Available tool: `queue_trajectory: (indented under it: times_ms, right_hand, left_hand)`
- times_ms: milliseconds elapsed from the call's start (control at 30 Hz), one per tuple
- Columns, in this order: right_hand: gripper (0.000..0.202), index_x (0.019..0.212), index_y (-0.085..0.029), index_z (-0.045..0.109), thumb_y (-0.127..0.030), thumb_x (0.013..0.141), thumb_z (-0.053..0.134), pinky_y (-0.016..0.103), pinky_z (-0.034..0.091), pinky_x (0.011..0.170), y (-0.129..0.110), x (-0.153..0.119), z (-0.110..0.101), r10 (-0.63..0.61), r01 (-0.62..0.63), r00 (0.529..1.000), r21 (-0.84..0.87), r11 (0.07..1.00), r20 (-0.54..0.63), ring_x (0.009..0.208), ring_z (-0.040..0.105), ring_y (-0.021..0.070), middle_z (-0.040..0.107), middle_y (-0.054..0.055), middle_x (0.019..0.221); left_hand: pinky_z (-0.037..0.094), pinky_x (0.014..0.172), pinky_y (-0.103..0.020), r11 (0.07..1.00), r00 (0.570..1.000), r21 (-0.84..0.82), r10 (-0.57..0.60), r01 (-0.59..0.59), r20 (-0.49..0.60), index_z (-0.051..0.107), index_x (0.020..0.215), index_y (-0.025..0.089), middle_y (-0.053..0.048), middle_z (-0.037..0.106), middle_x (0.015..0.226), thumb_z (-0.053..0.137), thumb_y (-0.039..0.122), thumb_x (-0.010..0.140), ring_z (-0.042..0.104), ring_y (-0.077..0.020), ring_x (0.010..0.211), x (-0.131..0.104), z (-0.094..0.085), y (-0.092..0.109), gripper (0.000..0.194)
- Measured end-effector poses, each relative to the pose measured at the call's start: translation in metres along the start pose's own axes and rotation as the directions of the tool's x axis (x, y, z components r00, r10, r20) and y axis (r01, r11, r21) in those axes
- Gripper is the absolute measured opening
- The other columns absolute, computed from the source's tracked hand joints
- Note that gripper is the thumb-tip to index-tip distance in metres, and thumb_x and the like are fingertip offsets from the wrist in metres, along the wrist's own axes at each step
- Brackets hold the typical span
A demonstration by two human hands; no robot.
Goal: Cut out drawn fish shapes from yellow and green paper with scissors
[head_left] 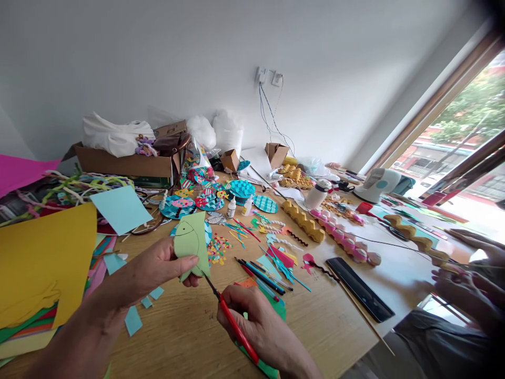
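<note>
A light green sheet of paper [196, 239] with a fish drawn on it is pinched between the thumb and fingers of my left hand [169, 266]. My right hand [256, 318] grips red-handled scissors [236, 326], fingers wrapped round the handles. The dark blades reach up to the lower edge of the green paper; whether they are closed on it I cannot tell. Small light blue paper scraps [133, 320] lie on the table under my left wrist. Several pens and pencils [262, 276] rest just beyond my right hand.
Blue decorated discs [177, 206], glue bottles [231, 208] and confetti [219, 247] cover the table's middle. A yellow sheet [43, 252] is at left. A black phone [360, 288] and painted egg-carton strips [343, 237] lie right. Another person's hands [465, 289] work at the right edge.
</note>
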State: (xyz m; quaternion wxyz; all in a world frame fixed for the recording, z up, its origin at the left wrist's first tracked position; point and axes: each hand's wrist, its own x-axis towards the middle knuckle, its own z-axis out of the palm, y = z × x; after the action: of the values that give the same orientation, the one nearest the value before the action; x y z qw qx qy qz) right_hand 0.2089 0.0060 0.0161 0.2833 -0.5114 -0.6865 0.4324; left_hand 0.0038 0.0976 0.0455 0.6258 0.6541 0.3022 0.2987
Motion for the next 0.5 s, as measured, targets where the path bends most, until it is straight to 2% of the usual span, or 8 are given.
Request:
queue_trajectory:
  times_ms: [267, 500]
  right_hand:
    - [0.049, 0.066, -0.018, 0.048, -0.058, 0.094, 0.045, 0.021, 0.029, 0.05, 0.0014, 0.0002, 0.0002, 0.006, -0.006, 1.0, -0.008, 1.0, -0.001, 0.055, 0.037, 0.0097, 0.044, -0.004, 0.06]
    - [0.048, 0.065, -0.018, 0.047, -0.057, 0.094, 0.047, 0.021, 0.029, 0.052, 0.0001, -0.0001, -0.0006, 0.0, 0.0, 1.0, -0.04, 0.999, -0.02, 0.055, 0.036, 0.0097, 0.044, -0.004, 0.059]
  left_hand:
    - [0.047, 0.06, -0.021, 0.999, 1.0, 0.031, 0.006, -0.006, 0.013, 0.065, 0.073, 0.022, 0.004, 0.065, 0.066, 0.057, 0.023, 0.083, 0.058, -0.0118, 0.062, 0.0002, 0.0014, 0.0032, 0.013]
    - [0.049, 0.06, -0.024, 0.998, 1.0, 0.062, -0.024, 0.025, -0.016, 0.066, 0.074, 0.022, 0.002, 0.066, 0.068, 0.057, 0.027, 0.082, 0.06, -0.0143, 0.063, -0.0008, 0.0032, 0.0041, 0.013]
